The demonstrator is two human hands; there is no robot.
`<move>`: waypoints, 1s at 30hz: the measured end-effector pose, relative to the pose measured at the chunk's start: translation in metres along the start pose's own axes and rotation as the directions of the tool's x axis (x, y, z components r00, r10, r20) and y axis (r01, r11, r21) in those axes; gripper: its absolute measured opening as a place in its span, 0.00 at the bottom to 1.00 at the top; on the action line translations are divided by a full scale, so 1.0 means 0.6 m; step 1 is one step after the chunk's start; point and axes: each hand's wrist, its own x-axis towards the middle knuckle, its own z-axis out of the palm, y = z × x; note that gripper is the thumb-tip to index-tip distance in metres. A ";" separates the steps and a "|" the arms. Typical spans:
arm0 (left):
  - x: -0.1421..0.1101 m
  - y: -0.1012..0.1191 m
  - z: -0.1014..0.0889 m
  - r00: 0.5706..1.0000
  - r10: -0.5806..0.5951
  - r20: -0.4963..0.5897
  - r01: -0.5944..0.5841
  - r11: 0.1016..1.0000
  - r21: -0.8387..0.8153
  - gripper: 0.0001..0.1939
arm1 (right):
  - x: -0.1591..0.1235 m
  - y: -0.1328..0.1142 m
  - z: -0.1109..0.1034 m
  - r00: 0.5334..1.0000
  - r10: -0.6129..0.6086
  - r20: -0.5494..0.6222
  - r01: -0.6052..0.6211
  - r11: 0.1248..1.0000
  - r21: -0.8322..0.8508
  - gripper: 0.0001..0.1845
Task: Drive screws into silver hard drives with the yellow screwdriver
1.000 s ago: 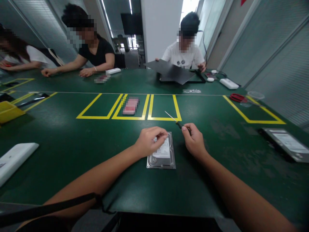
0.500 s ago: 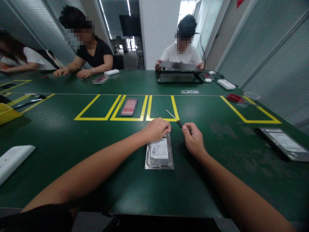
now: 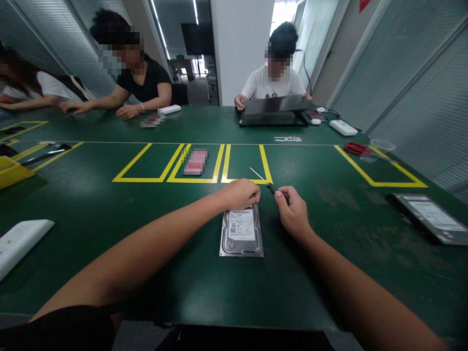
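A silver hard drive (image 3: pixel 242 234) with a white label lies flat on the green table in front of me. My left hand (image 3: pixel 243 193) is above its far end, fingers curled together and pointing right. Whatever may be between those fingertips is hidden, and the hand covers the drive's far edge. To the right of the drive, my right hand (image 3: pixel 293 209) is closed round the dark handle of a screwdriver (image 3: pixel 269 187). The thin metal shaft points up and left, away from the drive, over a yellow-taped outline.
Another hard drive (image 3: pixel 431 218) lies at the right. Red-handled pliers (image 3: pixel 356 148) and a clear round lid (image 3: pixel 382 145) are beyond it. A pixelated pink object (image 3: pixel 195 162) sits in a taped box. Across the table, a person (image 3: pixel 274 83) handles a dark panel (image 3: pixel 276 105).
My left hand has shifted very slightly right; the right hand and screwdriver hardly move. Across the table the person's panel has tilted, and another person's arm has reached further left.
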 end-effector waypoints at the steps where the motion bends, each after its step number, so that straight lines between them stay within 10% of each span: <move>1: 0.001 0.001 -0.001 1.000 -0.010 0.004 0.010 1.000 0.008 0.07 | 0.000 0.000 0.000 1.000 -0.004 -0.006 0.004 1.000 0.002 0.18; 30: 0.010 -0.003 -0.001 0.906 -0.400 0.140 0.424 0.862 -0.278 0.10 | 0.003 0.004 -0.004 0.997 0.054 -0.063 -0.048 0.995 0.084 0.20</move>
